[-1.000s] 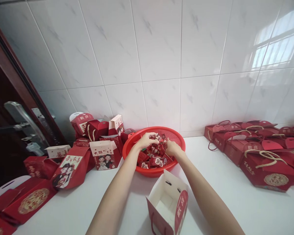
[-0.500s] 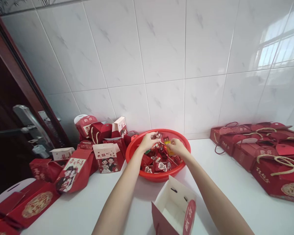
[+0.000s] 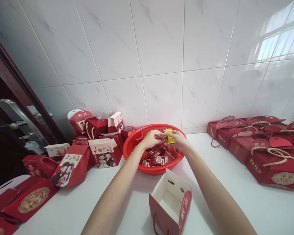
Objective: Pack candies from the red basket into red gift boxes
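Over the red plastic basket (image 3: 128,143), my two hands are close together, their fingertips nearly meeting. My right hand (image 3: 180,141) is closed on a yellow-wrapped candy (image 3: 171,139), which shows between its fingers. The fingers of my left hand (image 3: 152,139) are bent together; what they hold, if anything, is partly hidden. Red-wrapped candies (image 3: 159,160) with printed characters fill the basket below. Between my forearms stands an open red gift box (image 3: 161,213), white inside, with nothing visible in it and a cord hanging on its near side.
Folded red gift boxes (image 3: 105,153) cluster at the left, some with printed couples. On the right, several closed boxes (image 3: 271,169) with rope handles stand in rows on the white table (image 3: 205,163). A tiled wall (image 3: 161,98) rises behind; a door handle (image 3: 22,120) is at far left.
My hands have drawn together and lifted slightly off the candies. The yellow candy now shows clearly in my right hand. The view has shifted a little; the gift box stays in place.
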`<state>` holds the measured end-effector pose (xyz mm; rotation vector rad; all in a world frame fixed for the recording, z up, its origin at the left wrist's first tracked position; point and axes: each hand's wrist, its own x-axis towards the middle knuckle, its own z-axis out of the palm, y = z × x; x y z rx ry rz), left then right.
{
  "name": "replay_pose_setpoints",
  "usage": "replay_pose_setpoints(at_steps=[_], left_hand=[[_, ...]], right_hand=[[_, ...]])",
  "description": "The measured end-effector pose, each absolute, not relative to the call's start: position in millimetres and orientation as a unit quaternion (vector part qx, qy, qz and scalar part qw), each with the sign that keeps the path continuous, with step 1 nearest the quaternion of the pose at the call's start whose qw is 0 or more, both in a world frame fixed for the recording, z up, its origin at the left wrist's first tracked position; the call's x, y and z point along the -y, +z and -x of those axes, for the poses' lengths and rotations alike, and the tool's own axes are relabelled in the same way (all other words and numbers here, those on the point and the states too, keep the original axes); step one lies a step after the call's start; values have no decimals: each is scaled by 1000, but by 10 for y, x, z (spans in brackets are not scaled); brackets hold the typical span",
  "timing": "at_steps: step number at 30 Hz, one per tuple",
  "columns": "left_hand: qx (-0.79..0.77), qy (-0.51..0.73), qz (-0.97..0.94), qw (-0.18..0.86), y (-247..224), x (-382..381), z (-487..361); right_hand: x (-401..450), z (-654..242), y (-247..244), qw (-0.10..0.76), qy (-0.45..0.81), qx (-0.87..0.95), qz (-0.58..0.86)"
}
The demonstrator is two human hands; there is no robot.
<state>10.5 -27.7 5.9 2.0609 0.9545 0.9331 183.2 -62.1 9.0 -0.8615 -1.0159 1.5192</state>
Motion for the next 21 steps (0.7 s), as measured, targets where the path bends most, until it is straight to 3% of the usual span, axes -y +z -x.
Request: replay_pose_setpoints(at_steps=[13, 21], left_hand=[[-376, 434, -715, 399, 129, 268, -119], [-348, 441, -724, 401, 124, 275, -148]], right_hand=[[543, -1852, 34, 634, 590, 361, 345], [497, -1848, 8, 591, 646, 385, 291]])
